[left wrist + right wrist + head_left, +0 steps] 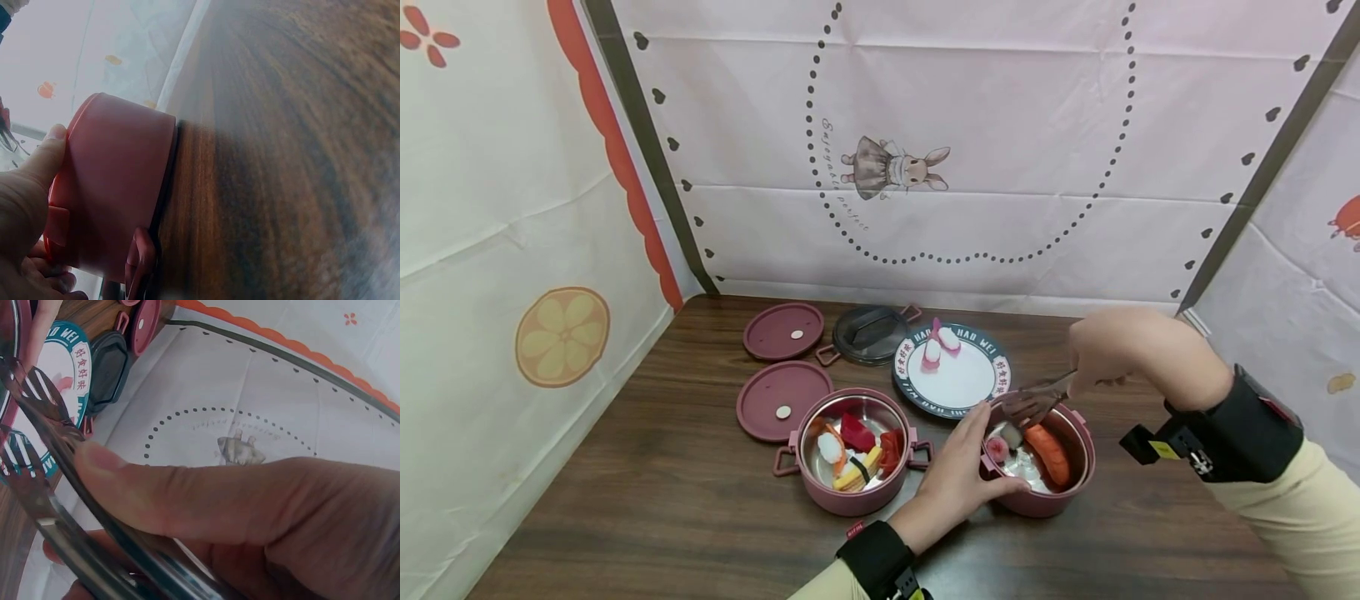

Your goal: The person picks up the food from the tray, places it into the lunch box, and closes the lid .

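Nearest the viewer, at six o'clock on the dark wood-grain worktop [647, 500], the left hand [958, 479] grips the wall of the right-hand pink pot [1078, 492], thumb along the rim. Its steel-lined bowl holds an orange salmon piece [1048, 454] and a small pink round piece [997, 449]. Above it, at three o'clock, the right hand [1120, 354] pinches slotted metal tongs [1037, 400], whose tips hang over the pot's near rim. Judgement: the brace should stay firm and the tongs close squarely across the smooth, rounded toy food, which may slip. At nine o'clock a second pink pot [853, 454] holds assorted glossy pieces. Farther, at twelve o'clock, sit a round plate [955, 383] with two pink pieces, two maroon lids, and a dark lid.
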The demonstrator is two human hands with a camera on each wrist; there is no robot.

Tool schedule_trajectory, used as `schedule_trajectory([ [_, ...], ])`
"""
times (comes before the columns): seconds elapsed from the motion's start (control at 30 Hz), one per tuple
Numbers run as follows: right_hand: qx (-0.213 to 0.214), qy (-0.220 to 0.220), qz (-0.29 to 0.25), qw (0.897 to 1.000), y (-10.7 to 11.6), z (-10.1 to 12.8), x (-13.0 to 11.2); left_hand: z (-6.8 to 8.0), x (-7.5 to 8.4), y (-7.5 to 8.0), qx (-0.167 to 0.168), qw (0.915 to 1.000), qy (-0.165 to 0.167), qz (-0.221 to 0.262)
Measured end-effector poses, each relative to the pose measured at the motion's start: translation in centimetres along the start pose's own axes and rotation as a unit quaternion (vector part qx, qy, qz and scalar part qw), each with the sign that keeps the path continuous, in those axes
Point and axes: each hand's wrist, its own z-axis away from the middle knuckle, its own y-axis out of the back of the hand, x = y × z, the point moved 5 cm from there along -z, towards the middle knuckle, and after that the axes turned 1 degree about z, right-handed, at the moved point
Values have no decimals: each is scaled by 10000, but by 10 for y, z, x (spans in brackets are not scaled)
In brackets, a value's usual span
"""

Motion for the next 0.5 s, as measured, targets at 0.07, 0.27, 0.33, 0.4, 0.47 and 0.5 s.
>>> schedule_trajectory([
  [0.07,-158,38,-197,9997,-1,-1,2,0,0,0,-41,10000,57,24],
  [0.27,126,-60,-272,9995,0,-5,5,0,-1,0,-96,9999,130,20],
  [0.33,339,-74,-254,9991,2,-6,6,0,0,0,-68,9999,86,20],
  [0.4,584,-58,-162,9981,4,-7,5,0,0,0,-46,10000,36,14],
  [0.47,796,-93,-67,9968,6,-8,4,0,0,1,-19,10000,-11,7],
  [0.5,915,-89,-3,9958,7,-9,3,0,0,1,-9,10000,-28,7],
])
